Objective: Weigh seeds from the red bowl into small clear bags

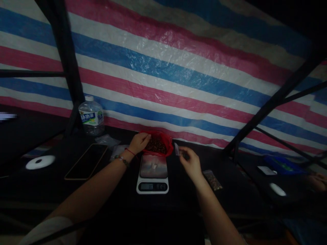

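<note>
A red plastic bag [169, 144] lies open behind the scale, full of small dark brown bean-like pieces [156, 145]. My left hand [139, 142] closes its fingers on the bag's left rim, beside the pieces. To the right of the bag, my right hand [191, 162] pinches a small clear plastic bag [176, 149]; what it contains is too dim to tell. Between my forearms sits a white digital scale [152, 188] with a shiny metal plate [154, 167]. A pale spot shows on the plate, perhaps a reflection. The display is lit but unreadable.
Near my right wrist lies a filled clear bag [213, 180]. Leftward are a phone [87, 161], clear plastic bags [107, 140], a large bottle [91, 115] and a white oval object [40, 162]. Far right, another person's hand [318, 180] is beside a blue tray [283, 165]. Dark posts flank the table.
</note>
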A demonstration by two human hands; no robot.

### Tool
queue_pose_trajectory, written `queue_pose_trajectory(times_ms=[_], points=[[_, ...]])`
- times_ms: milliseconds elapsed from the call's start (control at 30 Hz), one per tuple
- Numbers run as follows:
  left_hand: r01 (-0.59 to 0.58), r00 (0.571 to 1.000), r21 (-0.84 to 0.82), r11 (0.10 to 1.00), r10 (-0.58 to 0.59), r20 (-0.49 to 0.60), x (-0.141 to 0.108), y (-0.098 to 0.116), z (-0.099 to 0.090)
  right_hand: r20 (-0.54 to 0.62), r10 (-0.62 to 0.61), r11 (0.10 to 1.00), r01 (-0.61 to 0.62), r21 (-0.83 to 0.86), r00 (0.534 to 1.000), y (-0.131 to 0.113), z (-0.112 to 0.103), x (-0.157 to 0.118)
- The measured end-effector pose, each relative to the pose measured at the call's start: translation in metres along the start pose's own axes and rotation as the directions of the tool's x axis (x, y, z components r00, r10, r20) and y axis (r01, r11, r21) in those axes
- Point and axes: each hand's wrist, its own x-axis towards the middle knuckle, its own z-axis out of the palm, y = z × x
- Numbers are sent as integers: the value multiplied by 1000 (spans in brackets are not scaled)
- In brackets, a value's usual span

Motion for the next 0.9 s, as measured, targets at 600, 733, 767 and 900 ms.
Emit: queue_pose_trajectory(times_ms=[600,733,767,900], points=[[438,893,-304,846,-370,257,-22,-10,35,199,-234,971,217,104,952,4,119,50],[497,866,-369,786,-424,263,-25,-12,41,151,-248,965,230,127,957,4,117,48],[475,879,-374,796,-414,236,-25,-12,41,130,-237,967,221,124,963,3,117,48],[335,942,-366,868,-294,164,-27,-11,40,71,-98,991,91,103,993,-1,117,46]])
